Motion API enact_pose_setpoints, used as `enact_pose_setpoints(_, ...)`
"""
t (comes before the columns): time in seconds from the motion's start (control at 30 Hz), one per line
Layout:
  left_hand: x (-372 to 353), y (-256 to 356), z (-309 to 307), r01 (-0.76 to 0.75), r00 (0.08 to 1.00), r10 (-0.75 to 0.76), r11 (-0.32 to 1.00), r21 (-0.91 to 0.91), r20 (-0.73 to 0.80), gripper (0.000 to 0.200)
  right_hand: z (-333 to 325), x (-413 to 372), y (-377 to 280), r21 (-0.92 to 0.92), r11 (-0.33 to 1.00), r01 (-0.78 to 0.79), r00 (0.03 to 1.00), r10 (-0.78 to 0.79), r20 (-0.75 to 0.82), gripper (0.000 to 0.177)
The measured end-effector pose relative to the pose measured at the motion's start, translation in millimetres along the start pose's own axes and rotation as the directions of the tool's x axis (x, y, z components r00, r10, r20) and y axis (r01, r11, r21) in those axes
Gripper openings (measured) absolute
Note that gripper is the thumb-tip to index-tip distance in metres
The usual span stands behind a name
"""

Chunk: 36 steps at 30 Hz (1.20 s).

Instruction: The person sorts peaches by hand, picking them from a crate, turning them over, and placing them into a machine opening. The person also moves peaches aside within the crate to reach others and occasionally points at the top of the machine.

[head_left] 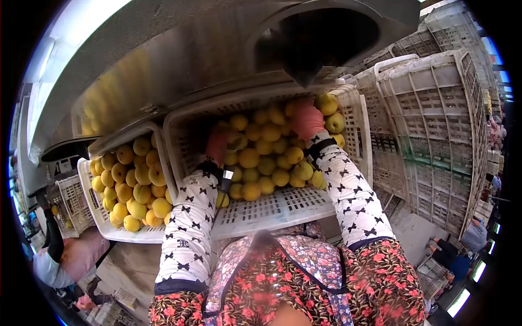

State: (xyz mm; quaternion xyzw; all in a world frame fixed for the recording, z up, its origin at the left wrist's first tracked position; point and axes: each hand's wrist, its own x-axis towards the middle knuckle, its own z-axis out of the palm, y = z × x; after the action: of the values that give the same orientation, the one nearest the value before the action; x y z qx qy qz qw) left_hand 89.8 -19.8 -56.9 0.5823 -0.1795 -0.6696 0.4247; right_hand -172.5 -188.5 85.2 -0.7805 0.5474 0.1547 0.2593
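A white plastic crate [272,212] with slotted walls stands in front of me, holding many round yellow fruits [271,132]. My left hand [217,142], in a pink glove, reaches into the crate at the left edge of the fruit, partly in shadow. Against the far side of the pile, my right hand [308,120], also gloved in pink, lies among the fruits. The fingers of both hands are hidden or too dark to make out. A dark strap with a white-and-black device circles my left wrist.
A second crate [128,234] of yellow fruit adjoins on the left. Above both crates hangs a metal machine body [190,70] with a dark round opening. Stacked crates [429,119] rise on the right. A co-worker [73,255] is at the lower left; others are at the far right.
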Motion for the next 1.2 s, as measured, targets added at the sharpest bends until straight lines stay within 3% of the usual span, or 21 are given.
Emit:
enact_pose_setpoints(0.07,-18,-9,30,-0.051,0.989,0.103,0.906,-0.420,0.102,0.044,6,-20,21,0.450,0.888,0.093,0.980,-0.001,-0.200,0.062)
enact_pose_setpoints(0.17,-80,38,90,0.035,0.984,0.077,0.798,-0.602,0.159,0.039,-30,-90,7,0.769,0.492,0.408,0.846,0.114,-0.521,0.072)
enact_pose_setpoints(0.27,-102,66,107,0.273,0.935,0.037,0.562,-0.781,0.353,0.037,-81,-121,-19,0.483,0.652,0.584,0.564,0.101,-0.819,0.072)
enact_pose_setpoints(0.3,-102,71,110,-0.039,0.956,0.179,0.860,-0.508,0.230,0.039,-101,-117,-32,0.378,0.772,0.511,0.510,0.082,-0.856,0.072)
enact_pose_setpoints(0.33,-100,76,112,-0.341,0.920,0.355,0.934,-0.106,0.167,0.041,-113,-95,-43,0.253,0.903,0.348,0.557,0.018,-0.831,0.064)
enact_pose_setpoints(0.43,-95,88,120,-0.331,0.930,0.354,0.923,-0.195,0.099,0.046,-153,-20,-66,0.079,0.991,0.104,0.829,-0.043,-0.558,0.048)
enact_pose_setpoints(0.5,-101,111,124,0.133,0.963,0.159,0.424,-0.896,0.218,0.047,-155,-49,-66,0.234,0.867,0.439,0.533,-0.042,-0.845,0.052)
enact_pose_setpoints(0.53,-106,119,123,0.131,0.956,0.178,0.451,-0.883,0.233,0.045,-150,-70,-65,0.242,0.762,0.601,0.356,0.015,-0.934,0.054)
enact_pose_setpoints(0.57,-108,127,125,-0.095,0.946,0.282,0.713,-0.694,0.161,0.044,-139,-87,-65,0.196,0.782,0.591,0.340,-0.021,-0.940,0.059)
enact_pose_setpoints(0.63,-115,136,132,-0.427,0.876,0.463,0.874,-0.233,0.134,0.042,-78,-104,-57,0.300,0.719,0.627,0.482,-0.055,-0.875,0.074)
enact_pose_setpoints(0.67,-117,139,135,-0.528,0.835,0.531,0.847,-0.056,0.143,0.041,-67,-122,-72,0.568,0.468,0.677,0.641,0.002,-0.767,0.082)
enact_pose_setpoints(0.7,-118,142,136,-0.557,0.816,0.557,0.829,-0.052,0.155,0.041,-52,-128,-70,0.439,0.716,0.542,0.689,-0.080,-0.720,0.091)
enact_pose_setpoints(0.77,-125,149,145,-0.622,0.776,0.614,0.783,0.016,0.146,0.038,-25,-124,-82,0.215,0.830,0.515,0.611,-0.180,-0.771,0.097)
enact_pose_setpoints(0.83,-138,158,162,-0.687,0.727,0.677,0.713,0.140,0.116,0.042,-11,-125,-93,0.297,0.814,0.500,0.621,-0.097,-0.778,0.095)
enact_pose_setpoints(0.9,-124,163,167,-0.524,0.821,0.556,0.824,-0.213,0.129,0.038,-16,-123,-91,0.300,0.799,0.521,0.581,-0.074,-0.811,0.094)
enact_pose_setpoints(0.97,-133,174,169,-0.796,0.574,0.760,0.429,0.427,0.305,0.034,-25,-127,-82,0.245,0.793,0.558,0.510,-0.095,-0.855,0.092)
enact_pose_setpoints(1.0,-128,173,165,-0.622,0.754,0.597,0.783,0.007,0.274,0.031,-38,-132,-81,0.341,0.723,0.601,0.516,-0.025,-0.856,0.088)
enact_pose_setpoints(1.03,-117,167,157,-0.231,0.857,0.382,0.885,-0.404,0.347,0.029,-51,-134,-78,0.351,0.752,0.558,0.506,0.027,-0.862,0.085)
enact_pose_setpoints(1.07,-104,158,146,0.242,0.846,0.188,0.699,-0.673,0.499,0.027,-68,-133,-76,0.309,0.819,0.484,0.450,0.071,-0.890,0.083)
enact_pose_setpoints(1.13,-49,92,105,-0.385,0.916,0.397,0.909,-0.160,0.051,0.026,-108,-106,-76,0.207,0.953,0.223,0.459,0.085,-0.884,0.079)
enact_pose_setpoints(1.2,-46,62,72,-0.519,0.824,0.516,0.853,0.053,-0.233,0.029,-143,-49,-80,0.129,0.991,-0.022,0.639,0.113,-0.761,0.073)
